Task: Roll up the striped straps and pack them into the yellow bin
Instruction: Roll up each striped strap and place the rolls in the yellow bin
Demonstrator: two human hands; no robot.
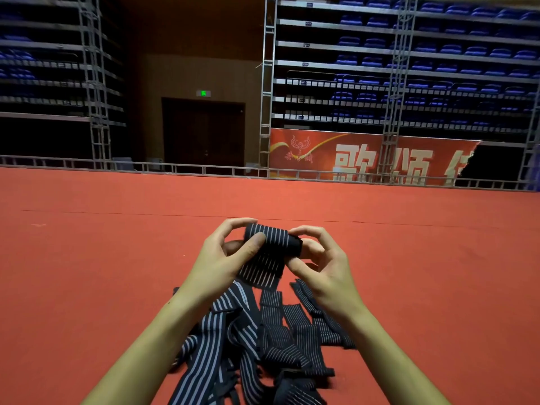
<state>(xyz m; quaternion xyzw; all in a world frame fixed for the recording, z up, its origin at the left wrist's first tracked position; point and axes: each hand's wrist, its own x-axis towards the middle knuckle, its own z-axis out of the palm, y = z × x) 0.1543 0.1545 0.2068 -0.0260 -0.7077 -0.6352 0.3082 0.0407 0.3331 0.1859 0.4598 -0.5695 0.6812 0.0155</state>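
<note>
- Left hand (226, 255) and right hand (318, 258): both hands grip a partly rolled striped strap (273, 244), one at each end, raised above the red floor (117, 258).
- Strap's loose tail hangs toward the pile of unrolled straps (263, 346) below.

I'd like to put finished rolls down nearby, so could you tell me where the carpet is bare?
Bare red carpet lies left of the left hand, right of the right hand, and ahead toward the railing. Loose straps crowd the space between the forearms.
</note>
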